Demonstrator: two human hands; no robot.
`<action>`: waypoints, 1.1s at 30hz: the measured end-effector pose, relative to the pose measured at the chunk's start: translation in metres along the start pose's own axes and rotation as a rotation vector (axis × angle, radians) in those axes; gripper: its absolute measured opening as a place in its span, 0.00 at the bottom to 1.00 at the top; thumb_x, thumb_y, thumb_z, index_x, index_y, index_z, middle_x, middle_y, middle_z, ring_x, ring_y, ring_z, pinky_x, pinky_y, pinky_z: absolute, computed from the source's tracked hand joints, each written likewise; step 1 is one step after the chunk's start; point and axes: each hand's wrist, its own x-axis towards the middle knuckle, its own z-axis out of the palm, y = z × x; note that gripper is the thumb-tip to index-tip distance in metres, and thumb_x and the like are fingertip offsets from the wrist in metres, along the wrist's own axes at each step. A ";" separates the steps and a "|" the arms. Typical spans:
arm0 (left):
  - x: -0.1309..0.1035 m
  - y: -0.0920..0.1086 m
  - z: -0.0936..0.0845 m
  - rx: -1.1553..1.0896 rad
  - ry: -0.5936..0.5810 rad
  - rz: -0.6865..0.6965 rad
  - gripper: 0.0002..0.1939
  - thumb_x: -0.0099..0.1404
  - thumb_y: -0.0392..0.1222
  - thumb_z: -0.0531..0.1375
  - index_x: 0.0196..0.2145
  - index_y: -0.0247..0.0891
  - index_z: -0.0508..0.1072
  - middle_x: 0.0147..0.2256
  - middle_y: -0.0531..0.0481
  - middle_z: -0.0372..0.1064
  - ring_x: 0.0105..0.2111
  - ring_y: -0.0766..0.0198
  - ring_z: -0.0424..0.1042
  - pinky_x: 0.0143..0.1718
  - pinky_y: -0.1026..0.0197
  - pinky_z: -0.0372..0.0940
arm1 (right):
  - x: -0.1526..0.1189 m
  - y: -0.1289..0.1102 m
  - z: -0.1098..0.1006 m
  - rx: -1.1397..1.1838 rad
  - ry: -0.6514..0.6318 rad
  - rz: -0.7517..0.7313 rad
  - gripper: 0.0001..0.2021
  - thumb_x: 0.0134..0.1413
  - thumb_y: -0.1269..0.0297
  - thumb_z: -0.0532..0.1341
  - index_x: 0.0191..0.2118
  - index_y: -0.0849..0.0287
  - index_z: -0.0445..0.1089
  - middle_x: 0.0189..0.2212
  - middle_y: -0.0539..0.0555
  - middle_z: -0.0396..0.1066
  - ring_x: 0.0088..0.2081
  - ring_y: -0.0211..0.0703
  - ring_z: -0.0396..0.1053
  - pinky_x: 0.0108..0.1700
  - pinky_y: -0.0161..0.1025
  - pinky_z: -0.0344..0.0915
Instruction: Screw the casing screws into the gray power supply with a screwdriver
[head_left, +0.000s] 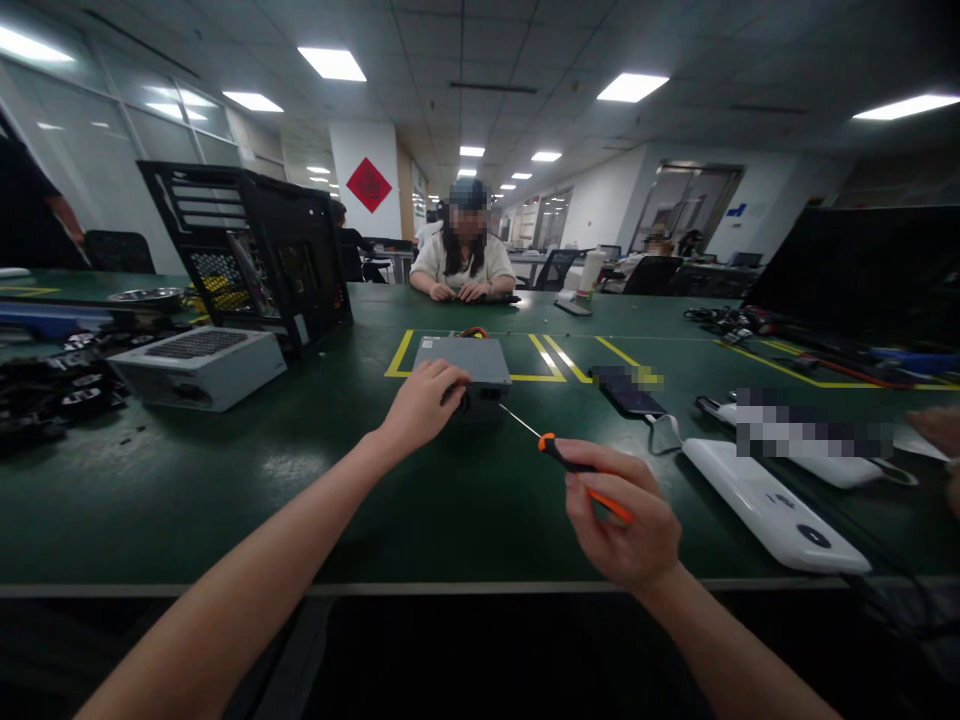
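A grey metal power supply box (472,358) lies on the green table (420,520), by yellow tape lines, with coloured wires at its back. My left hand (426,402) rests on its left front corner, fingers curled over the top and front edge. In my right hand (626,510) is a screwdriver (551,447) with an orange and black handle, gripped between thumb and fingers. Its thin shaft points up and left, and the tip is close to the lower front of the box. Whether the tip touches the box I cannot tell.
Left stand a black computer case (300,260) and a second grey power supply (202,365), beside black cables. Right lie a phone (626,390), a white power bank (772,505) and a black monitor (862,280). A person (465,250) sits opposite; another person's hand (937,430) shows far right.
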 end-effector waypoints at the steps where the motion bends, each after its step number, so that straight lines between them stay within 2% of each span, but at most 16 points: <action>1: -0.004 -0.001 -0.003 0.038 -0.101 0.060 0.10 0.64 0.37 0.52 0.40 0.40 0.71 0.39 0.49 0.68 0.41 0.59 0.65 0.42 0.58 0.60 | -0.001 -0.005 -0.003 0.013 0.035 0.055 0.13 0.48 0.78 0.59 0.39 0.56 0.64 0.40 0.55 0.71 0.41 0.42 0.72 0.38 0.40 0.74; 3: -0.013 -0.003 -0.002 0.153 -0.252 0.143 0.11 0.64 0.34 0.52 0.41 0.41 0.72 0.38 0.48 0.69 0.40 0.58 0.65 0.39 0.58 0.60 | -0.002 -0.015 -0.008 0.034 0.086 0.131 0.13 0.46 0.79 0.59 0.37 0.57 0.65 0.39 0.54 0.72 0.40 0.42 0.72 0.38 0.40 0.73; 5: -0.021 -0.006 0.007 0.261 -0.327 0.184 0.15 0.63 0.32 0.51 0.45 0.42 0.71 0.41 0.46 0.69 0.40 0.57 0.66 0.38 0.57 0.59 | -0.005 -0.023 -0.011 0.061 0.126 0.166 0.14 0.45 0.81 0.59 0.37 0.58 0.65 0.39 0.55 0.72 0.40 0.43 0.72 0.38 0.40 0.73; 8: -0.027 -0.010 0.024 0.334 -0.369 0.194 0.19 0.62 0.29 0.51 0.48 0.42 0.69 0.42 0.45 0.68 0.40 0.57 0.67 0.37 0.57 0.59 | -0.010 -0.031 -0.011 0.096 0.158 0.192 0.15 0.45 0.82 0.59 0.38 0.58 0.64 0.39 0.55 0.71 0.40 0.42 0.72 0.38 0.40 0.73; 11: -0.026 -0.007 0.032 0.397 -0.379 0.225 0.17 0.62 0.29 0.52 0.46 0.41 0.71 0.42 0.44 0.68 0.40 0.56 0.67 0.37 0.57 0.59 | -0.017 -0.037 -0.010 0.093 0.170 0.234 0.15 0.45 0.82 0.59 0.38 0.58 0.64 0.39 0.54 0.71 0.39 0.42 0.72 0.36 0.39 0.74; 18: -0.026 0.005 0.024 0.507 -0.423 0.411 0.10 0.64 0.30 0.49 0.37 0.31 0.70 0.36 0.42 0.67 0.35 0.58 0.68 0.33 0.58 0.60 | -0.031 -0.044 -0.009 0.098 0.176 0.348 0.13 0.45 0.81 0.59 0.36 0.57 0.64 0.39 0.53 0.72 0.39 0.42 0.72 0.36 0.42 0.73; 20: -0.027 0.007 0.020 0.509 -0.423 0.401 0.10 0.64 0.29 0.49 0.37 0.30 0.70 0.37 0.42 0.67 0.36 0.58 0.68 0.33 0.58 0.61 | -0.034 -0.046 -0.009 0.101 0.190 0.373 0.13 0.45 0.80 0.59 0.36 0.57 0.64 0.39 0.53 0.72 0.38 0.42 0.73 0.36 0.43 0.73; 23: -0.029 0.011 0.007 0.426 -0.426 0.300 0.09 0.65 0.31 0.49 0.36 0.31 0.69 0.36 0.43 0.66 0.35 0.59 0.68 0.32 0.59 0.62 | -0.036 -0.050 -0.011 0.107 0.200 0.395 0.12 0.46 0.80 0.60 0.36 0.58 0.65 0.38 0.53 0.72 0.38 0.42 0.73 0.35 0.42 0.74; 25: -0.034 0.017 -0.006 0.278 -0.379 0.203 0.09 0.66 0.34 0.49 0.36 0.33 0.68 0.35 0.45 0.66 0.34 0.61 0.67 0.32 0.61 0.62 | -0.035 -0.055 -0.012 0.111 0.218 0.418 0.11 0.46 0.79 0.60 0.35 0.58 0.65 0.37 0.53 0.73 0.37 0.42 0.73 0.34 0.41 0.74; 29: -0.058 0.039 -0.028 -0.098 -0.102 0.071 0.04 0.64 0.35 0.52 0.36 0.37 0.66 0.34 0.51 0.65 0.34 0.67 0.66 0.34 0.65 0.63 | -0.031 -0.071 -0.021 0.119 0.282 0.466 0.10 0.49 0.77 0.60 0.36 0.56 0.66 0.36 0.52 0.73 0.35 0.42 0.74 0.29 0.39 0.74; 33: -0.087 0.063 -0.032 -0.223 0.159 0.091 0.04 0.61 0.31 0.55 0.35 0.37 0.66 0.32 0.51 0.65 0.33 0.69 0.67 0.34 0.67 0.64 | -0.030 -0.087 -0.039 0.155 0.257 0.476 0.14 0.48 0.77 0.61 0.41 0.54 0.66 0.38 0.52 0.72 0.37 0.44 0.74 0.30 0.39 0.75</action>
